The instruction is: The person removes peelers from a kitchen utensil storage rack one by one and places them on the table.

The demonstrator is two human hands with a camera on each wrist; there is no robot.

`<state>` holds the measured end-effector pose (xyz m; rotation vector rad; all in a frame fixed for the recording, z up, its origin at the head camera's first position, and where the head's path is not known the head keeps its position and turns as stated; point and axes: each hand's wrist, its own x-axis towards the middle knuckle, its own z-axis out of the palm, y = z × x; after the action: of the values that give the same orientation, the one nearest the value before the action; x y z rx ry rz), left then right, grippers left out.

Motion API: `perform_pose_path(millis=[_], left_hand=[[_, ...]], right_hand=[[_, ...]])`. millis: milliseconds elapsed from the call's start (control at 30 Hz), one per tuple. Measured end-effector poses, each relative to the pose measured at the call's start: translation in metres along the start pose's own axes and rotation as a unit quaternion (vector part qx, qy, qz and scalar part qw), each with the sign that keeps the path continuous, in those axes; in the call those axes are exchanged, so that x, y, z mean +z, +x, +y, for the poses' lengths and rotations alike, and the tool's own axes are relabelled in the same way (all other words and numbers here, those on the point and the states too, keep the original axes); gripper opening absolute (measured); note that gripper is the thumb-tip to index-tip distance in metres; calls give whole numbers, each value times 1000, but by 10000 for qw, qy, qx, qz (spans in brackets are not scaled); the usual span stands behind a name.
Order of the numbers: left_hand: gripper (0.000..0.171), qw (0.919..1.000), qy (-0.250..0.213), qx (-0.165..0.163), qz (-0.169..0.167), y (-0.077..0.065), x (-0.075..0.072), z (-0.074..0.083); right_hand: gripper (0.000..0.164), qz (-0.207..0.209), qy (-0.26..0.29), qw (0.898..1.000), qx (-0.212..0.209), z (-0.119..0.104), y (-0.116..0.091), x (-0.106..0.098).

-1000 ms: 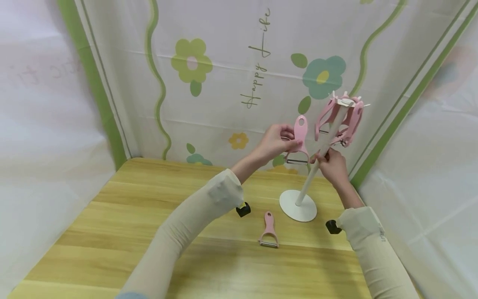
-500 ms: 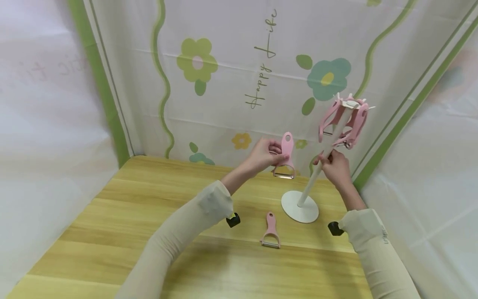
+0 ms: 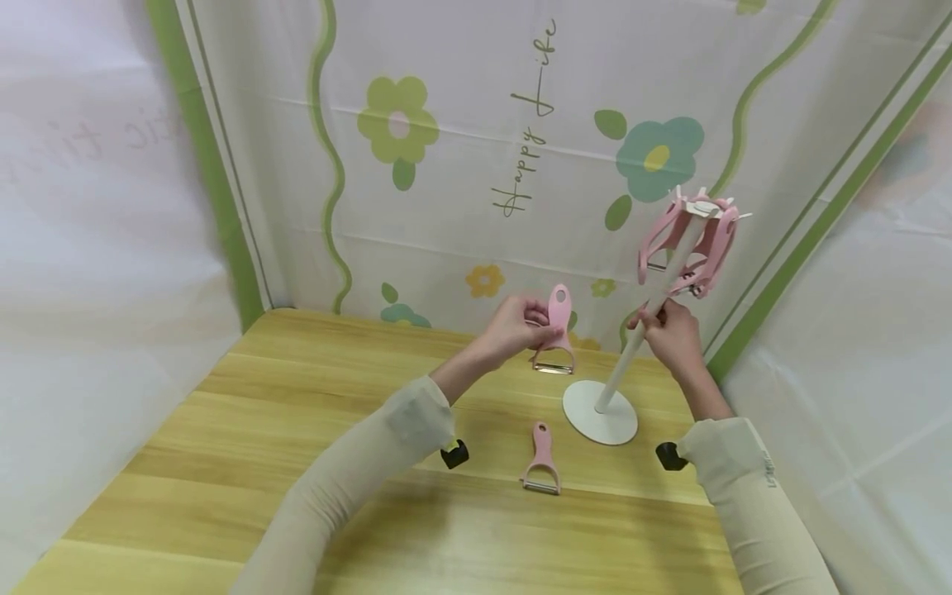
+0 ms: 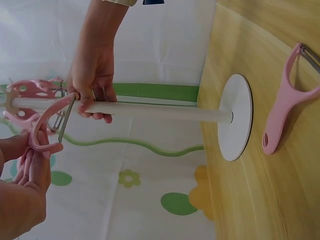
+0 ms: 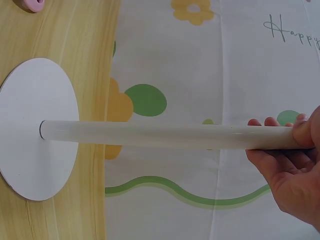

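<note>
My left hand point(image 3: 515, 330) pinches a pink Y-shaped peeler point(image 3: 559, 310) by its handle, held in the air left of the stand with the blade end down. In the left wrist view that peeler point(image 4: 44, 122) shows its metal blade. My right hand point(image 3: 673, 335) grips the white pole point(image 3: 625, 359) of the stand below its top; in the right wrist view the fingers of the right hand point(image 5: 292, 170) curl round the pole. Several pink peelers point(image 3: 717, 248) hang from the hooks at the stand's top. Another pink peeler point(image 3: 542, 459) lies on the table.
The stand's round white base point(image 3: 583, 413) sits on the wooden table point(image 3: 297, 397), near its back right. A printed curtain point(image 3: 446, 207) hangs right behind the table, with white sheets point(image 3: 855, 397) at the sides. A black wrist camera point(image 3: 454, 454) is by the left sleeve.
My left hand has moved left and down, carrying the peeler away from the stand. The right hand keeps its grip on the pole. The whole head view has shifted slightly.
</note>
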<state>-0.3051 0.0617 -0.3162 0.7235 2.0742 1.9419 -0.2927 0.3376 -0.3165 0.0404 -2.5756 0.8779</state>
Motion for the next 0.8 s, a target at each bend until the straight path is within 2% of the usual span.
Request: perform_pose_path(millis=[367, 800], left_hand=[[23, 9993, -89, -359, 16, -11, -3, -21], [27, 9976, 155, -678, -20, -25, -4, -43]], right_hand=[[25, 15, 8, 10000, 7, 3, -1, 1], [26, 0, 9, 10000, -57, 3, 0, 0]])
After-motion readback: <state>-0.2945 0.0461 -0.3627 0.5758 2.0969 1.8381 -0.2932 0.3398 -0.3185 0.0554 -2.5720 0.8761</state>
